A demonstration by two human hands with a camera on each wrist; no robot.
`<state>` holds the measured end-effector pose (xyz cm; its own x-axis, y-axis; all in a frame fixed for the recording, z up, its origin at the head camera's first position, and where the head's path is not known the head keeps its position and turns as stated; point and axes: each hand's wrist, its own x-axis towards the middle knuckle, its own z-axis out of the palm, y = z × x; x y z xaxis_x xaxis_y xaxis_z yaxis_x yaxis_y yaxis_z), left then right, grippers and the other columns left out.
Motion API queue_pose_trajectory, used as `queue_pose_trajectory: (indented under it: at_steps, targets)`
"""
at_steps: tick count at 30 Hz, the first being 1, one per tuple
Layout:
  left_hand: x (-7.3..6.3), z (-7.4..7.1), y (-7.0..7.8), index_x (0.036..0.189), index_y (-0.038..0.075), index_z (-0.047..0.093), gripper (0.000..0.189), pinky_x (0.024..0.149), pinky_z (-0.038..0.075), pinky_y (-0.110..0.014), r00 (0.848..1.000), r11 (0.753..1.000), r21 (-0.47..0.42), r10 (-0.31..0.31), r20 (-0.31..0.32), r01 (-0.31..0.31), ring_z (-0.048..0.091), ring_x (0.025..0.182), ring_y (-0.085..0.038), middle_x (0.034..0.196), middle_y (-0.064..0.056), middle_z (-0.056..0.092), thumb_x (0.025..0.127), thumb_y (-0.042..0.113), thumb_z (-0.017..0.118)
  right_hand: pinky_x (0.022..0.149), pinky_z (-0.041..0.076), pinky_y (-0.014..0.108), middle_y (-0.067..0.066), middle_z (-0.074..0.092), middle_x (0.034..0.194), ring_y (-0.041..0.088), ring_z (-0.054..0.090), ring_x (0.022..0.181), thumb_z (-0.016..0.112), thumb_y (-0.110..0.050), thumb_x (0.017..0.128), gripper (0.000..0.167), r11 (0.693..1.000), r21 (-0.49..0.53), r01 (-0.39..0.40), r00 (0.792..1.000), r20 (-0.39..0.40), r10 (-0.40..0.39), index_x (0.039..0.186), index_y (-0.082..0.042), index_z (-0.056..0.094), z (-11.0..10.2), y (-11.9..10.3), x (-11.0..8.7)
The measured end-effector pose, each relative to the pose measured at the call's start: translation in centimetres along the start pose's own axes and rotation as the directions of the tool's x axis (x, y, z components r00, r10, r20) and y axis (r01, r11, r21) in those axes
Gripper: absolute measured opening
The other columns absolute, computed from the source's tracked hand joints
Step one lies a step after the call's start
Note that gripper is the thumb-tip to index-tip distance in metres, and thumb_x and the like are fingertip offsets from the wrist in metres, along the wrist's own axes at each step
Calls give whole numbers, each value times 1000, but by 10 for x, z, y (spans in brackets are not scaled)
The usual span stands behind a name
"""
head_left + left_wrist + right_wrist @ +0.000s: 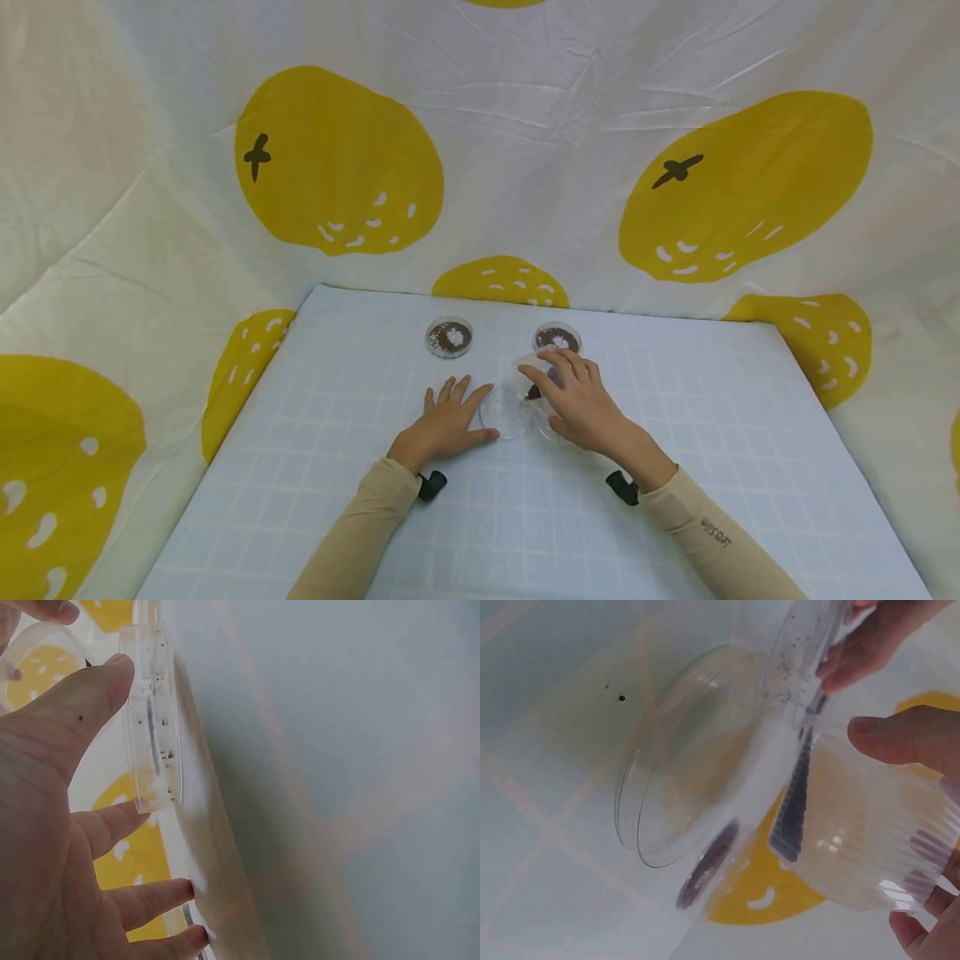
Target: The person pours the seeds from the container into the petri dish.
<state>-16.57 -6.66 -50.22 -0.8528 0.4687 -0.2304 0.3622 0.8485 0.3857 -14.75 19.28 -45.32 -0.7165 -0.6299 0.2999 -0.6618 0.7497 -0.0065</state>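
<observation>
My left hand point(442, 425) spans a clear petri dish point(501, 414), thumb and index finger at opposite sides of its rim and the other fingers spread. A few dark specks dot this dish point(154, 720). In my right hand point(583, 402) is a clear ribbed plastic cup point(855, 825), tipped on its side with its mouth at the petri dish. Dark grains point(793, 806) lie along the cup's lower wall and reach toward the mouth. Under the right hand, another clear round dish part point(690, 757) rests on the table, partly hidden in the head view.
Two petri dishes with dark brown contents and whitish patches stand farther back, one at left point(448, 337) and one at right point(557, 336), just beyond the right hand. A pale checked cloth point(337, 508) covers the table. Behind hangs a white curtain point(525, 183) with yellow fruit prints.
</observation>
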Motion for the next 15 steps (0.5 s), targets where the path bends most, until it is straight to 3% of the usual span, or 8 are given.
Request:
queue_pose_trajectory:
  at_steps: [15]
  targets:
    - [1, 2, -1, 159, 27, 28, 82, 112, 8, -70, 1000, 1000, 7, 2, -5, -2, 9, 149, -43, 164, -17, 18, 92, 63, 59, 99, 34, 62, 18, 37, 149, 40, 30, 137, 88, -9, 72, 93, 1000, 13, 13, 1000, -17, -13, 150, -20, 39, 0, -1, 1]
